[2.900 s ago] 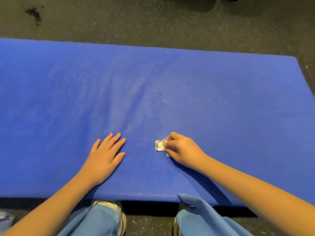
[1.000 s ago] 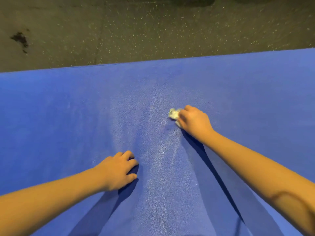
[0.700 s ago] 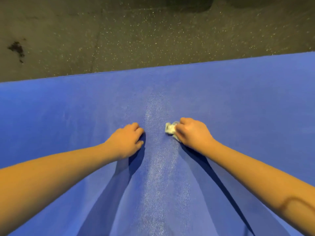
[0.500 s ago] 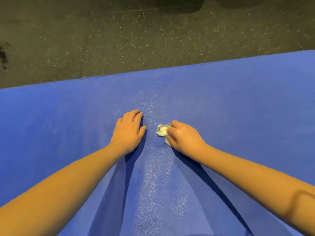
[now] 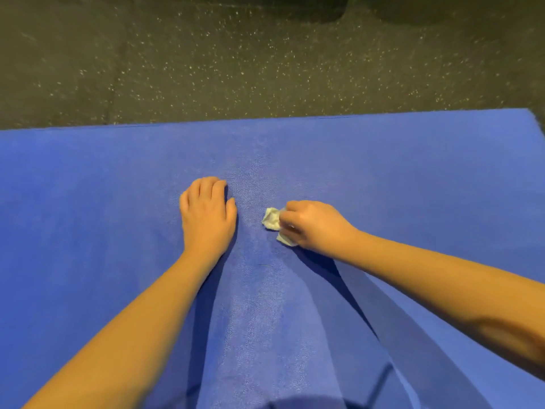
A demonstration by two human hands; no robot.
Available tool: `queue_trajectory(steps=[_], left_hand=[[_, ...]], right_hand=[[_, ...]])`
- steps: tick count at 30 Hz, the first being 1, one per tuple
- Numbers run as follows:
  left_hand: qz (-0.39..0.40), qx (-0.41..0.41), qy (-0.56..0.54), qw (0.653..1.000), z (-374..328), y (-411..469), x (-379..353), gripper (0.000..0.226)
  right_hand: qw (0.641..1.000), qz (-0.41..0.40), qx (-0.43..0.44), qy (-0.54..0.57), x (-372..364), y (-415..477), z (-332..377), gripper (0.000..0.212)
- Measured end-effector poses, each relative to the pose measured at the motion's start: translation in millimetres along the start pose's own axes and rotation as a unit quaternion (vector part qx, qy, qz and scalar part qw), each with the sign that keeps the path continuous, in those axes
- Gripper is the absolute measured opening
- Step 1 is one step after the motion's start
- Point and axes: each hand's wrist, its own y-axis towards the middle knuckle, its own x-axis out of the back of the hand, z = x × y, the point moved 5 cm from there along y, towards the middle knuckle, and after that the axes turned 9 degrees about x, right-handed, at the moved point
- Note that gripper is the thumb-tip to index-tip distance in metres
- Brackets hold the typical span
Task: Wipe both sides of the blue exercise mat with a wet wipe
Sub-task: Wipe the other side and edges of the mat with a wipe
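The blue exercise mat (image 5: 413, 178) lies flat on the floor and fills most of the head view. A crumpled white wet wipe (image 5: 272, 222) sits on the mat near its middle, held down by my right hand (image 5: 317, 225), whose curled fingers grip it; part of the wipe is hidden under that hand. My left hand (image 5: 208, 215) rests palm-down on the mat just left of the wipe, fingers bent at the tips. A lighter sheen runs down the mat between my two arms.
Dark speckled rubber floor (image 5: 236, 63) stretches beyond the mat's far edge. The mat's far right corner (image 5: 532, 113) shows at the upper right. A dark shadow falls at the bottom edge of the view.
My left hand has slid forward along the mat to lie beside the wipe. My right hand with the wipe has drawn back toward me a little. The view has shifted forward over the mat.
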Motion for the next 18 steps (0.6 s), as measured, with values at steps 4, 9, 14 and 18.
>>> queue_trajectory(steps=[4, 9, 14, 18], left_hand=[[-0.011, 0.012, 0.002, 1.000, 0, -3, -10, 0.040], [-0.017, 0.012, 0.002, 1.000, 1, -3, -10, 0.044], [-0.030, 0.015, -0.007, 0.999, 2, -3, -11, 0.041], [-0.031, 0.009, -0.001, 0.999, 2, -4, -11, 0.045]], right_hand=[[0.974, -0.149, -0.167, -0.036, 24, 22, -43, 0.026], [0.997, -0.074, -0.003, -0.001, -5, 33, -1, 0.007], [0.970, -0.155, -0.165, -0.093, 29, 60, -63, 0.007], [0.988, -0.106, -0.100, -0.045, 23, 70, -51, 0.017]])
